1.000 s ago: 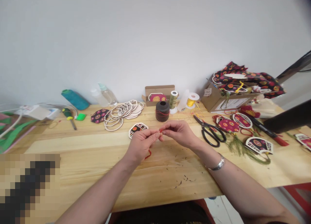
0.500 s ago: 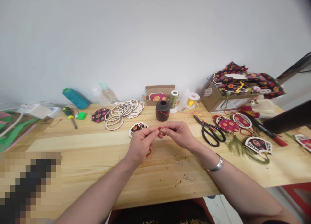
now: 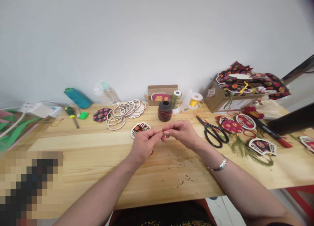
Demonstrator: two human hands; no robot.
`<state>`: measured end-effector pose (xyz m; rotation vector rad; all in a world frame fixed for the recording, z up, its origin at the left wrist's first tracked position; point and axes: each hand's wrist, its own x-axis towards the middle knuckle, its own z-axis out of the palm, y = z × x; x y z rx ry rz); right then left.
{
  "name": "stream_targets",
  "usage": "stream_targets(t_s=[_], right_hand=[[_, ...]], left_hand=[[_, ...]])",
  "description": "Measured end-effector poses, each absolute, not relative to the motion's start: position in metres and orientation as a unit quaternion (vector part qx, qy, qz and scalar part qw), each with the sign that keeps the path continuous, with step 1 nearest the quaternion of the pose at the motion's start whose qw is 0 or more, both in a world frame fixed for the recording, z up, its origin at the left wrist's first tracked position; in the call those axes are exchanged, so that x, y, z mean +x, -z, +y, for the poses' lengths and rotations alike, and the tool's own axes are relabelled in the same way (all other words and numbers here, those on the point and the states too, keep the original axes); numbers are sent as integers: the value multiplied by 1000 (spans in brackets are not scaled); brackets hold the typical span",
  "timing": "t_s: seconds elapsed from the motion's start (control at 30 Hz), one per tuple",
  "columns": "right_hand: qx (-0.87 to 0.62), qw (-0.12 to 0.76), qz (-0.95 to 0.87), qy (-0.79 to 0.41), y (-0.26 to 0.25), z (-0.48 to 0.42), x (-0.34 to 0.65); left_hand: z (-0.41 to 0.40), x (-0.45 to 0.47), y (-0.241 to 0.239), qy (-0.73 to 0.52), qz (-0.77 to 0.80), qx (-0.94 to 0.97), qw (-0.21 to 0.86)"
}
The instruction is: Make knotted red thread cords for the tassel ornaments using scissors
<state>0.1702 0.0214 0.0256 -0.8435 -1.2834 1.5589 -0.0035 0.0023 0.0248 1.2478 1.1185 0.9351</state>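
Note:
Over the middle of the table, my left hand (image 3: 145, 145) and my right hand (image 3: 181, 133) meet fingertip to fingertip. Both are closed in a pinch on a red cord (image 3: 164, 130). A short bit of it shows at the right fingertips, and another piece hangs below the left palm; the rest is hidden by the fingers. Just behind my left hand lies an octagonal wooden ornament (image 3: 140, 129) with patterned fabric in its centre. A dark spool (image 3: 165, 111) with red thread around it stands beyond my hands. Black-handled scissors (image 3: 213, 132) rest to the right of my right hand.
Wooden frames (image 3: 126, 113) lie in a pile at the back left, near a screwdriver (image 3: 72, 116) and a teal thread cone (image 3: 78, 97). A cardboard box (image 3: 225, 100) heaped with fabric stands at the back right. Tasselled ornaments (image 3: 230, 125) lie in front of it.
My fingertips have shifted slightly along the red cord, and more of it now shows at the right fingertips. Less of the hanging piece shows below my left hand.

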Motion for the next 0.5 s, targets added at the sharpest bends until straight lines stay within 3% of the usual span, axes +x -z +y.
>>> stream_targets(t_s=[0.5], right_hand=[[-379,433,-561,-596,-30,18,171]], left_hand=[[1,-4,-23,-386,466,536,588]])
